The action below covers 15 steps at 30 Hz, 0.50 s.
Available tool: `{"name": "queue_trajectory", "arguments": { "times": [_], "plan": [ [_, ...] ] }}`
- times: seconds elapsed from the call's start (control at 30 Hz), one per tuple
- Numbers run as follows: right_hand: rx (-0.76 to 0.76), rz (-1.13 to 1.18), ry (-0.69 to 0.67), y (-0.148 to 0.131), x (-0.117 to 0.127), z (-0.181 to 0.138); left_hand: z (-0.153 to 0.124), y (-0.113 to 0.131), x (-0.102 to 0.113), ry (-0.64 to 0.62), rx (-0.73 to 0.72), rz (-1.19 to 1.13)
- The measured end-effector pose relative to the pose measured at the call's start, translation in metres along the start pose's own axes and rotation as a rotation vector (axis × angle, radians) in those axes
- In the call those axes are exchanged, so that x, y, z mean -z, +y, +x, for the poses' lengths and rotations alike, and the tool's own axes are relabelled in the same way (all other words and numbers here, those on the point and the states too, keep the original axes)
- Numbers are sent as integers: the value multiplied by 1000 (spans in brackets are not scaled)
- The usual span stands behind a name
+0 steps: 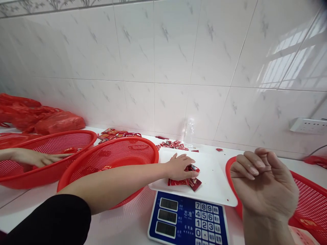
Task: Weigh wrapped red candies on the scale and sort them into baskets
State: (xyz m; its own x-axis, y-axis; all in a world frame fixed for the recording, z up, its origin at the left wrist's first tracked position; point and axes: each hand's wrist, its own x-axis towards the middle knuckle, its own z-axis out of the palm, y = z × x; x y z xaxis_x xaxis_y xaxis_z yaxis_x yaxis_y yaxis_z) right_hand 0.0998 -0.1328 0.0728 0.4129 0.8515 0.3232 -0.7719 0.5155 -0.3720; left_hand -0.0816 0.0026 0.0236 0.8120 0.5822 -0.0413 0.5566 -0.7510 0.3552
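Observation:
My left hand (180, 167) lies palm down over a small pile of red foil packets (195, 183) on the white weighing tray (214, 170). Its fingers are stretched out and apart, with some packets showing between thumb and forefinger. The palm hides the rest of the pile. At the right, my right hand (264, 183) is raised in the air with its palm towards me. Its fingers are curled in, and nothing shows in them. Below the tray is the scale's blue panel (187, 217) with number keys and three displays.
Red mesh baskets stand left (108, 153) and right (311, 194) of the scale. Another person's hand (38, 159) reaches into a farther basket (76, 136). By the wall are loose packets (173, 145), a clear bottle (189, 132), red bags (60, 122) and a power strip (308, 126).

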Motion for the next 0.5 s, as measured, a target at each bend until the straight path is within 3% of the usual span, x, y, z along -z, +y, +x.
{"name": "queue_trajectory", "arguments": {
  "times": [0.3,0.43,0.5],
  "plan": [
    [-9,-6,11,2,-2,-2,1,-2,-19,-53,10,84],
    [-8,-2,23,1,-3,-3,-1,-2,1,-103,14,-26],
    [-2,5,33,0,-3,-3,-3,-9,18,-37,39,-114]
  ]
}}
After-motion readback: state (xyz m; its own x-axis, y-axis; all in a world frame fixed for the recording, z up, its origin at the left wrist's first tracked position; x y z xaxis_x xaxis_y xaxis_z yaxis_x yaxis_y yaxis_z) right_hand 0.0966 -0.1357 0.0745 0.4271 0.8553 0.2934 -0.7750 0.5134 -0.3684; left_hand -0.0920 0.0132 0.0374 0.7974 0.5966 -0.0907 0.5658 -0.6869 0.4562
